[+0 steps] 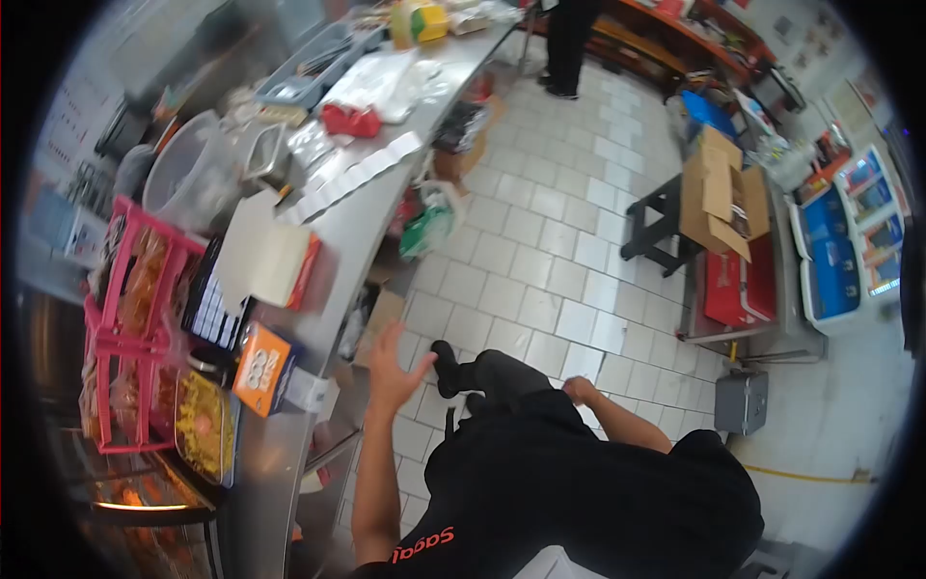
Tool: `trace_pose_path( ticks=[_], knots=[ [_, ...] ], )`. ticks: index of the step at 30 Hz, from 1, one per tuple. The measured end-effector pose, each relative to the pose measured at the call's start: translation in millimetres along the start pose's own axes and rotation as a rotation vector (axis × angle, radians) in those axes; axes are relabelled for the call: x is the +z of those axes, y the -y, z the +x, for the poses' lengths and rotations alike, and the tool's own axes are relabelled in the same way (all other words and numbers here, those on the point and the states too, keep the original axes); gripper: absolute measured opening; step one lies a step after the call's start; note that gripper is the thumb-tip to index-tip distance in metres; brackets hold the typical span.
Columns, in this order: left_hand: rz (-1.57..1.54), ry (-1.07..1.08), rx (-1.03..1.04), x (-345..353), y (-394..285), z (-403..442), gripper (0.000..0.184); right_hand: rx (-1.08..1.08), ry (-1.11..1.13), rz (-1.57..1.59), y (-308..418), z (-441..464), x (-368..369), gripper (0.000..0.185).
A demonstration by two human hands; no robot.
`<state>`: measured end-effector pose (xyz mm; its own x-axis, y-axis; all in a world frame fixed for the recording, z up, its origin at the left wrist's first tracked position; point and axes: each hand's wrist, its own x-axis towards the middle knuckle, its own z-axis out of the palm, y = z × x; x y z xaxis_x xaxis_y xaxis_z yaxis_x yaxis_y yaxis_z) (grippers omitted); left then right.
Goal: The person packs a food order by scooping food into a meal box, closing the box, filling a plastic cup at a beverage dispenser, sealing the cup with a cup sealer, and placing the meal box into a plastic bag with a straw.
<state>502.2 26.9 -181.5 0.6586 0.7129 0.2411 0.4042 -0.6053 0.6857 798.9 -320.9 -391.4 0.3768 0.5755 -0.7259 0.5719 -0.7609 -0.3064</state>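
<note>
My left hand (394, 372) is raised beside the edge of the steel counter (275, 463), fingers spread and nothing in them. Nearest to it on the counter is an orange and blue box (260, 372) with a white paper slip (307, 391) at its side. Down by my right thigh, my right hand (579, 390) is curled closed, and I see no object in it. A glass dish of yellow food (204, 425) and pink baskets (135, 338) of packaged food stand farther left on the counter.
Along the counter are a clear plastic tub (183, 164), a grey tray (313, 68) and a red item (350, 120). Cardboard (383, 328) lies below its edge. To the right stand a black stool (661, 227), an open carton (719, 198) and a grey case (741, 402). A person (569, 43) stands ahead on the tiled floor (521, 232).
</note>
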Motion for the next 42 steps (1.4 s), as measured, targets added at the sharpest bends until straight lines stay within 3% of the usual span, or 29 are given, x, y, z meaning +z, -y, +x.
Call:
trace_pose_path(
  ticks=[2,3,6,8,11,16,19,24,29,30,37,40,42],
  knots=[
    [-0.087,0.109,0.012,50,-30,-9,0.071,-0.056,0.248,-0.238,-49,-13,2,0.033],
    [-0.116,0.159,0.018,72,-49,-15,0.069,0.182,0.205,-0.019,-53,-35,-6,0.028],
    [-0.243,0.436,0.045,117,-87,-21,0.066,0.133,0.036,0.057,-129,-16,24,0.024],
    [-0.211,0.710,-0.050,149,-106,-24,0.065,0.252,-0.196,0.176,-131,-39,11,0.026],
    [-0.104,0.940,-0.052,193,-129,-13,0.068,0.312,-0.360,0.277,-160,-60,5,0.027],
    [-0.083,1.110,-0.114,297,-164,29,0.068,0.581,-0.441,0.664,-266,-58,30,0.015],
    [0.059,1.189,-0.053,388,-174,60,0.068,0.693,-0.305,0.938,-310,-87,-6,0.013],
    [0.233,1.284,0.056,503,-246,119,0.067,0.769,-0.425,1.308,-371,-128,-37,0.017],
    [-0.106,1.211,-0.033,576,-338,167,0.057,0.853,-0.555,1.427,-411,-134,-57,0.019],
    [-0.085,1.208,0.038,583,-356,177,0.053,0.872,-0.569,1.457,-415,-132,-62,0.019],
    [-0.040,1.243,0.072,686,-369,249,0.055,0.893,-0.564,1.589,-444,-80,-119,0.020],
    [-0.049,1.248,-0.336,733,-337,280,0.052,0.881,-0.529,1.445,-467,-59,-162,0.018],
    [-0.035,1.194,-0.578,772,-303,298,0.049,0.981,-0.687,1.484,-490,-53,-211,0.016]
  ],
)
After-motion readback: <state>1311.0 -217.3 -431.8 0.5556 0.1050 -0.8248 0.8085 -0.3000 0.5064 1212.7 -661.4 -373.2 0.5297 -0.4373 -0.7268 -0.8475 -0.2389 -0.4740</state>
